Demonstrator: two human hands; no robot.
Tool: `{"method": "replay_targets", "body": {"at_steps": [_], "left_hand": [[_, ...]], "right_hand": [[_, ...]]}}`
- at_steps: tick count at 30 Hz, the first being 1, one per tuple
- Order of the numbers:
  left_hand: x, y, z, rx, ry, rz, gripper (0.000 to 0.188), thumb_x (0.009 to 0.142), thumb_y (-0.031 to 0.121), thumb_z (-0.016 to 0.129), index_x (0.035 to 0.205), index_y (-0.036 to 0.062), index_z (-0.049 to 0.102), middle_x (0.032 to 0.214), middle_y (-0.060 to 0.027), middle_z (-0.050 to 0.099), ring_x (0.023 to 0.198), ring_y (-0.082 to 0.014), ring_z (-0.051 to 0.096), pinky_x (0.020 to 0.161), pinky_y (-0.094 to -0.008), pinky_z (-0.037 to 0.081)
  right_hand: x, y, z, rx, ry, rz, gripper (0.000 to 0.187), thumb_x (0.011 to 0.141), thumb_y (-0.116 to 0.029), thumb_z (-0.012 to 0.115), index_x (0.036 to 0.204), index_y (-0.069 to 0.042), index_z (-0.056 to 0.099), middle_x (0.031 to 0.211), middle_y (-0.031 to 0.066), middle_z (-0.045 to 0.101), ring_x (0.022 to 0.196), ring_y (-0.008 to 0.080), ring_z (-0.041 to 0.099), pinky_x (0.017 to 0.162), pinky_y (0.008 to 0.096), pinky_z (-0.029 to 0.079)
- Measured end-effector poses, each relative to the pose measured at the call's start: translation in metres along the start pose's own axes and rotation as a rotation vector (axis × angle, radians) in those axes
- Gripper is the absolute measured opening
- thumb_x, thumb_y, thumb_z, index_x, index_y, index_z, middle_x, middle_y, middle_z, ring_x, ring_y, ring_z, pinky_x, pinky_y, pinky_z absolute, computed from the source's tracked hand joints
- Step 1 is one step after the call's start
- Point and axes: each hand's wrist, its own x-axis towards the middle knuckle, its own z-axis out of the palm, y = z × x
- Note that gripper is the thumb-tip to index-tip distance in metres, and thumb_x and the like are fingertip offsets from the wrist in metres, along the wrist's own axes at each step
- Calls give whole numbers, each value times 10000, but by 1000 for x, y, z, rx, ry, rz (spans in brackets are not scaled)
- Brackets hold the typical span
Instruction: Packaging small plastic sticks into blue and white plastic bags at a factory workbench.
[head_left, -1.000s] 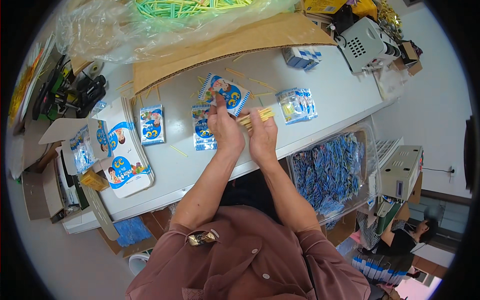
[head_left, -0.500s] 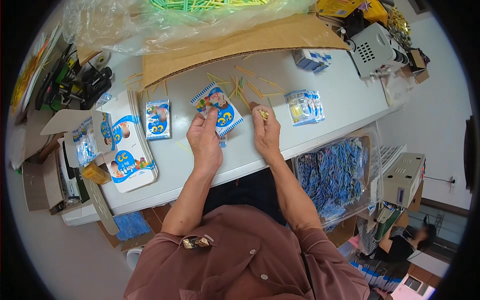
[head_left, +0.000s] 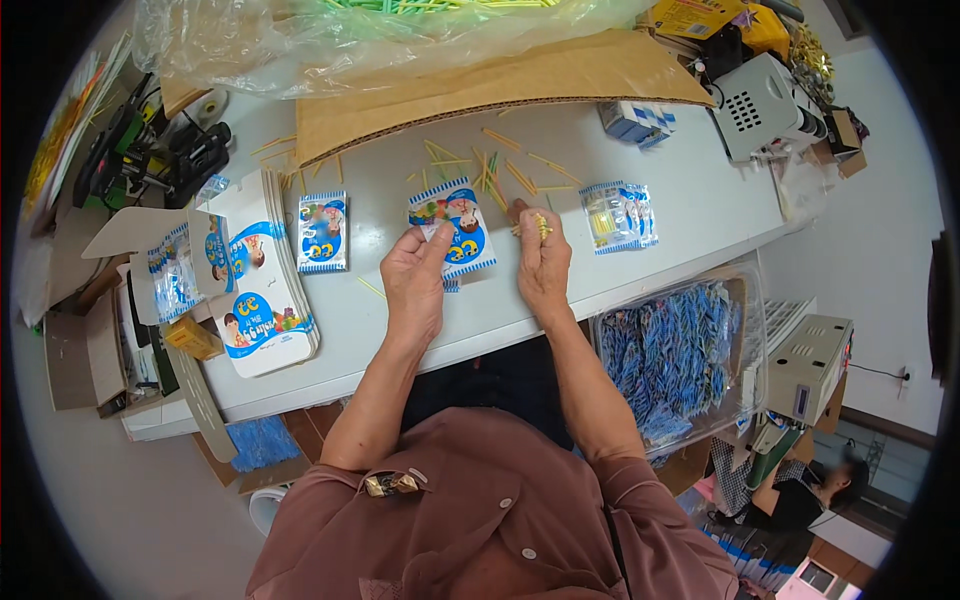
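A blue-and-white printed packet [head_left: 466, 232] is pinched between the thumb and fingers of my left hand [head_left: 412, 290], its printed face up. Just below it, the striped edge of another packet [head_left: 453, 286] shows on the table. To the right, my right hand [head_left: 543, 270] is closed around a bundle of thin yellow sticks [head_left: 542, 227], their ends showing above the fist. Loose yellow and green sticks [head_left: 520, 178] lie scattered beyond both hands. A small pile of packets [head_left: 618, 217] lies right of my right hand, and more packets [head_left: 322, 232] lie left of my left.
Flat printed cartons [head_left: 265, 345] are stacked at the left, beside an open carton [head_left: 213, 252] with packets inside. A cardboard flap [head_left: 500, 98] and plastic bag cross the far side. At right, a clear tub [head_left: 755, 375] holds many blue packets; a person [head_left: 795, 500] sits beyond.
The packet in my left hand has turned from a tilt to nearly straight and shifted right. My right fist has turned slightly, still around the sticks.
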Motion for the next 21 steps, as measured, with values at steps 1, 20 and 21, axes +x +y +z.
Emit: {"method": "replay_targets", "body": {"at_steps": [1,20,21], "left_hand": [[0,0,-1,14,-21,6,257,930,91,675,1121,-76,637,1032,-109,708,882,-105,666,793,-235,530],[2,13,-9,644,-334,-28,208,931,157,683,941,-45,734,786,-14,701,710,-25,571,610,-194,451],[0,12,-5,521,-324,-78,203,929,155,686,940,-41,737,792,-18,705,716,-27,581,619,-195,461]], "right_hand": [[-2,-3,-3,-25,-26,35,231,1023,-213,526,1084,0,590,1053,155,686,979,179,621,890,309,475],[40,-48,-26,1131,-176,249,235,1051,-228,435,1048,-44,581,1100,140,688,1261,343,538,1123,474,375],[40,-50,-25,1147,-190,247,227,1051,-230,436,1054,-58,583,1100,139,689,1264,345,536,1123,477,373]]}}
